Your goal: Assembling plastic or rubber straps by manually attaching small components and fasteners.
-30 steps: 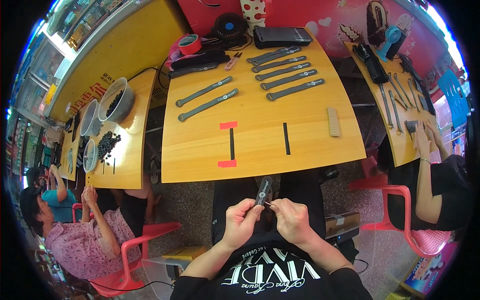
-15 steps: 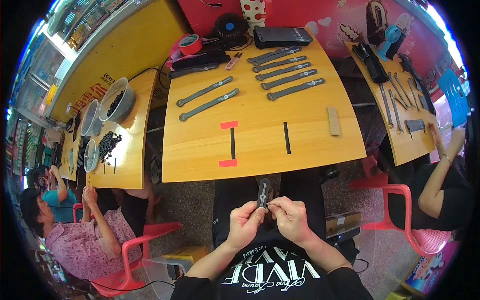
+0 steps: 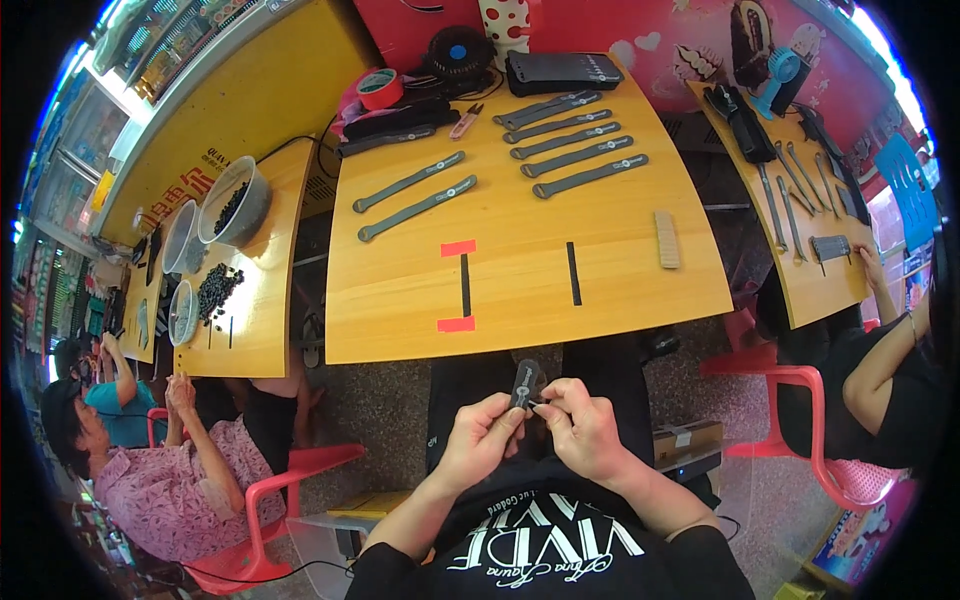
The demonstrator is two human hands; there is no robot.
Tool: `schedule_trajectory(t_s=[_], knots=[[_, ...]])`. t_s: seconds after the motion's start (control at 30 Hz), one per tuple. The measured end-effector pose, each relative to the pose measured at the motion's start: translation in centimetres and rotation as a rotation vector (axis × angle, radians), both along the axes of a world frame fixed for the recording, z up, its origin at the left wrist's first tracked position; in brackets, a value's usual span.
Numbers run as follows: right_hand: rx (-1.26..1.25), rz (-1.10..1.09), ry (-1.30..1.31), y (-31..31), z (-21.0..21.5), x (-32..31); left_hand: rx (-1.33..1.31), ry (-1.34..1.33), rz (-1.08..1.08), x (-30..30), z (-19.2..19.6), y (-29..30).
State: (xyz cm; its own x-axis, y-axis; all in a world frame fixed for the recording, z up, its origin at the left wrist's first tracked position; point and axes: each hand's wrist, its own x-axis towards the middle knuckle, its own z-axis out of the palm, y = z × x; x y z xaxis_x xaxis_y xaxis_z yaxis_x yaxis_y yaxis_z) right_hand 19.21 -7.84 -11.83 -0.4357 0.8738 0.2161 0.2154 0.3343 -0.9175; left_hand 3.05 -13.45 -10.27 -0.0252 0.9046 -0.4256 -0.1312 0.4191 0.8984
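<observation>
Above my lap, my left hand (image 3: 484, 436) is closed around a dark grey strap (image 3: 525, 379) with white print, its rounded end sticking up past the thumb. My right hand (image 3: 586, 428) is closed in a pinch right beside the strap; something small and pale shows at its fingertips, too small to name. The strap's lower part is hidden by my fingers. On the table lie similar grey straps with a loop at one end: two on the left (image 3: 418, 207) and several in a row on the right (image 3: 590, 174).
The wooden table (image 3: 640, 295) bears red and black tape marks, a beige ribbed strip (image 3: 666, 240), pink-handled snips (image 3: 466, 121), a red tape roll (image 3: 380, 89), a black fan (image 3: 461, 54) and a stack of grey straps (image 3: 564, 72). People sit at tables on both sides.
My right hand has risen slightly and its fingers have shifted against the strap. The strap is tilted a little differently. At right, the other person's arm has moved.
</observation>
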Motion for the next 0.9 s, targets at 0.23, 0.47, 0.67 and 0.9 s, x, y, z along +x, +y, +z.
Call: schedule_trajectory(t_s=[0.23, 0.47, 0.67, 0.9], knots=[[0.063, 0.008, -0.018, -0.3, -0.2, -0.3, 0.126, -0.218, 0.083, 0.8, -1.1, 0.4], [0.009, 0.093, -0.001, -0.1, 0.0, 1.0, 0.170, 0.198, -0.137, -0.6, 0.0, 0.1], [-0.246, 0.041, 0.158, 0.2, 0.1, 2.6, 0.175, 0.208, -0.253, -1.0, 0.6, -0.1], [-0.326, -0.369, 0.577, 6.8, 4.6, 7.6, -0.134, -0.021, -0.100, -1.9, -2.0, -3.9]])
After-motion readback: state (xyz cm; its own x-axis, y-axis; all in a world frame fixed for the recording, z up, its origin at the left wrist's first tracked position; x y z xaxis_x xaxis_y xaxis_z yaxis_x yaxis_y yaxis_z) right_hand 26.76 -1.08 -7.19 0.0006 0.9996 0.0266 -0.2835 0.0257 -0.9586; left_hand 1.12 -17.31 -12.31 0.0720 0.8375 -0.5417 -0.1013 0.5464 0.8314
